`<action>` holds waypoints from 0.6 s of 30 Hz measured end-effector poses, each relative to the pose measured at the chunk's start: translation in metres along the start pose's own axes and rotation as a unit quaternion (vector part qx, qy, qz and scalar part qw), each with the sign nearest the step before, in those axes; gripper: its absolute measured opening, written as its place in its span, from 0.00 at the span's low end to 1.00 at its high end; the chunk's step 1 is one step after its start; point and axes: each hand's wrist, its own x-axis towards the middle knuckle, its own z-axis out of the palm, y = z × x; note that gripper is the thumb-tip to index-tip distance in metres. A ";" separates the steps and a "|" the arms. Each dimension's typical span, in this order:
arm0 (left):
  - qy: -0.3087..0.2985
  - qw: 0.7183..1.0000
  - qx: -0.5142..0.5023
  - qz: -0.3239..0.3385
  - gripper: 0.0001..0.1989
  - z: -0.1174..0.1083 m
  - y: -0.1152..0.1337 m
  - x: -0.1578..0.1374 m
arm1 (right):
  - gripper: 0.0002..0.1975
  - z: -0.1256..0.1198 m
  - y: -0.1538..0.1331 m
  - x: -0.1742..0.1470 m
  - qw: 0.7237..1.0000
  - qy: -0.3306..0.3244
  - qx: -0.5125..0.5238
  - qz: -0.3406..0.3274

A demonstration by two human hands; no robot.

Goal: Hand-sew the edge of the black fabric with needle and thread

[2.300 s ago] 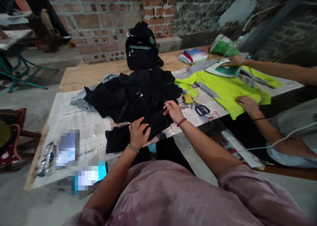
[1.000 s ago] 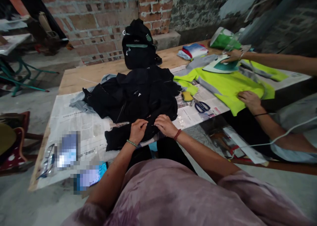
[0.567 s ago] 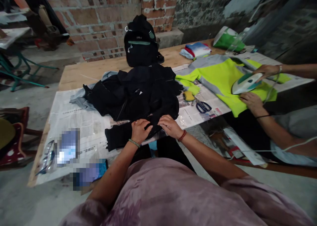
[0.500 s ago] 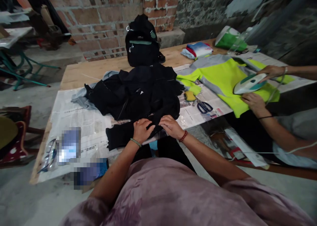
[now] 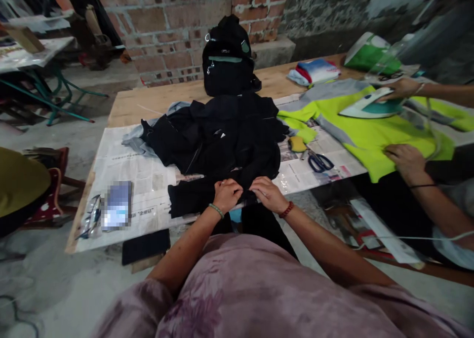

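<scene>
A black garment [image 5: 229, 135] lies bunched on the newspaper-covered table in front of me. One narrow part of it, like a sleeve [image 5: 190, 196], stretches along the table's near edge. My left hand [image 5: 227, 195], with a green bracelet at the wrist, pinches the cloth of this part. Just to its right, my right hand [image 5: 268, 192], with a red beaded bracelet, has its fingers closed on the same cloth. The fingertips of both hands are close together. Exactly what they grip between them is too small to see.
Scissors [image 5: 320, 161] and a yellow object [image 5: 296, 144] lie right of the garment. A black backpack [image 5: 228, 61] stands behind it. At right, a co-worker's hand holds an iron [image 5: 370, 105] over a neon-yellow garment [image 5: 385, 143]. A phone [image 5: 116, 206] lies at left.
My view has turned slightly left, so things sit further right. My hands stay on the black cloth, the gap between them a little changed. The co-worker's iron has moved up and away from their other hand.
</scene>
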 end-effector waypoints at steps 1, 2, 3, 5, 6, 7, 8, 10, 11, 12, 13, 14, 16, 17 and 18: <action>0.001 1.000 -0.003 -0.004 0.06 0.001 0.000 -0.001 | 0.08 0.000 0.000 -0.002 1.000 0.000 0.000 0.002; 0.004 1.000 -0.003 -0.005 0.07 0.001 -0.001 -0.001 | 0.08 0.000 0.001 -0.003 1.000 0.001 -0.001 0.003; 0.007 1.000 0.002 -0.003 0.07 0.002 -0.002 -0.002 | 0.08 0.000 0.001 -0.004 1.000 0.003 -0.002 0.003; 0.012 1.000 0.022 0.012 0.08 0.002 -0.003 -0.004 | 0.08 0.000 0.001 -0.006 1.000 0.004 -0.006 0.000; 0.015 0.999 0.036 0.021 0.08 0.001 -0.004 -0.005 | 0.08 0.000 0.002 -0.006 1.000 0.003 -0.009 -0.002; 0.018 0.998 0.051 0.029 0.08 0.001 -0.005 -0.007 | 0.08 0.000 0.002 -0.006 1.000 0.000 -0.012 -0.004; 0.021 0.997 0.066 0.035 0.09 0.000 -0.006 -0.008 | 0.08 0.000 0.002 -0.006 1.000 -0.005 -0.015 -0.004; 0.029 0.995 0.089 0.034 0.13 -0.001 -0.009 -0.011 | 0.09 0.001 0.003 -0.007 1.000 -0.011 -0.015 -0.002; 0.031 0.995 0.094 0.031 0.14 -0.001 -0.011 -0.012 | 0.09 0.001 0.003 -0.007 1.000 -0.011 -0.012 0.000; 0.031 0.995 0.094 0.027 0.14 -0.002 -0.014 -0.013 | 0.09 0.002 0.004 -0.008 1.000 -0.010 -0.009 0.003; 0.030 0.995 0.091 0.025 0.14 -0.002 -0.016 -0.013 | 0.10 0.002 0.004 -0.009 1.000 -0.007 -0.006 0.005; 0.028 0.996 0.085 0.025 0.13 -0.003 -0.018 -0.014 | 0.10 0.003 0.005 -0.010 1.000 -0.006 -0.004 0.006; 0.023 0.997 0.074 0.028 0.12 -0.003 -0.020 -0.014 | 0.10 0.004 0.005 -0.011 1.000 -0.002 -0.002 0.009; 0.022 0.997 0.070 0.030 0.11 -0.003 -0.020 -0.013 | 0.10 0.004 0.005 -0.012 1.000 -0.001 -0.001 0.012; 0.020 0.997 0.068 0.033 0.11 -0.003 -0.019 -0.013 | 0.10 0.003 0.004 -0.012 1.000 0.002 0.001 0.014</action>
